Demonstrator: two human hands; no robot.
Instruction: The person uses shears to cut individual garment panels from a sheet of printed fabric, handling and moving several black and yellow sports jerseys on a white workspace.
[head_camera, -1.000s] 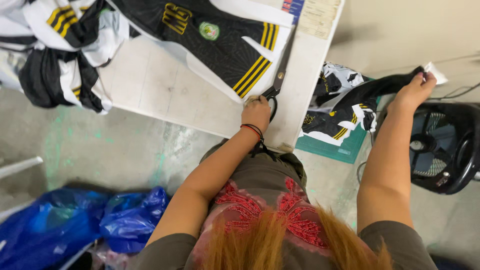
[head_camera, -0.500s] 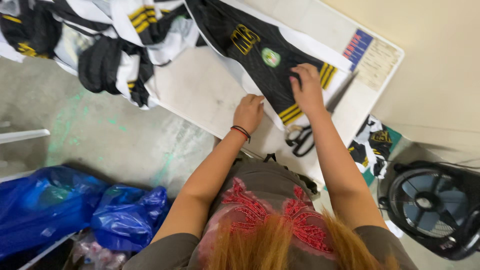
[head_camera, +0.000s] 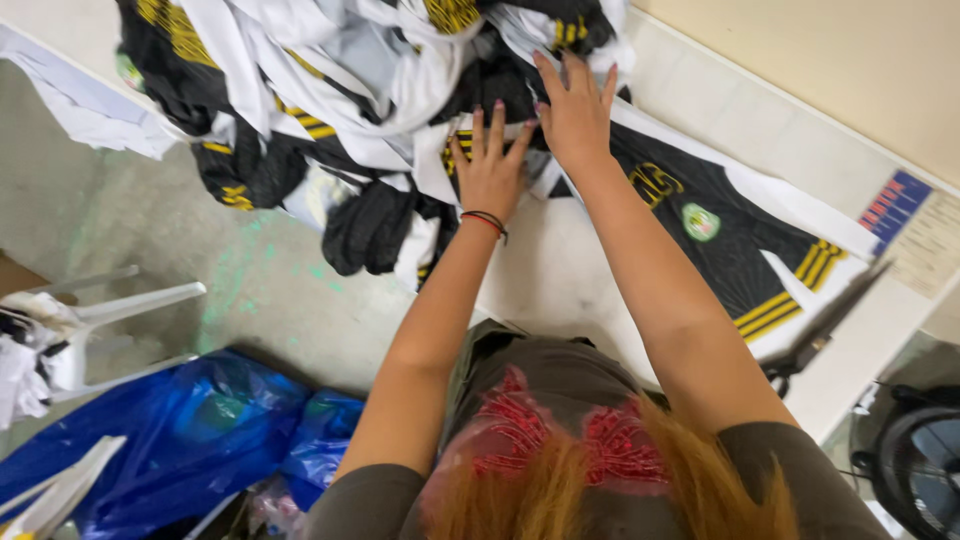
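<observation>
A white table (head_camera: 590, 270) carries a heap of black, white and yellow-striped garments (head_camera: 340, 110), the landmark here; a second ago both hands were off it, one at the table's edge, the other out over a fan. Now both arms stretch forward onto the heap's near right edge. The left hand (head_camera: 490, 170), a red-and-black band at its wrist, lies flat with fingers spread on the cloth, gripping nothing. The right hand (head_camera: 575, 110), just beside it and further up the heap, is likewise open and pressing down. To the heap's right a black jersey (head_camera: 720, 250) lies spread flat, black scissors (head_camera: 820, 335) beyond it. Below the heap, on the floor, blue plastic bags (head_camera: 190, 440) sit, contents unclear.
</observation>
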